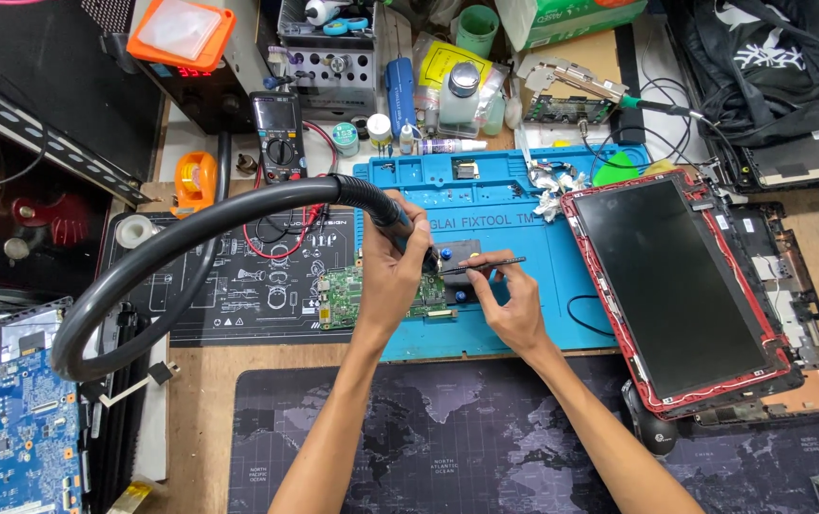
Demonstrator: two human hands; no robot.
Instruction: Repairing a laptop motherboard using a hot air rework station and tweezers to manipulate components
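Observation:
My left hand (388,276) grips the blue-and-black handle of a hot-air tool (407,228) whose thick black hose (190,228) loops off to the left. Its nozzle points down at a green circuit board (345,293) lying across the edge of a blue work mat (514,190). My right hand (512,303) pinches thin black tweezers (487,265), their tip just right of the nozzle over the board.
An opened laptop with a dark screen panel (676,286) lies at right. A multimeter (278,133), tape roll (192,179), bottles and parts bins crowd the back. A blue motherboard (9,428) sits lower left; a dark map-print mat (447,438) spans the front.

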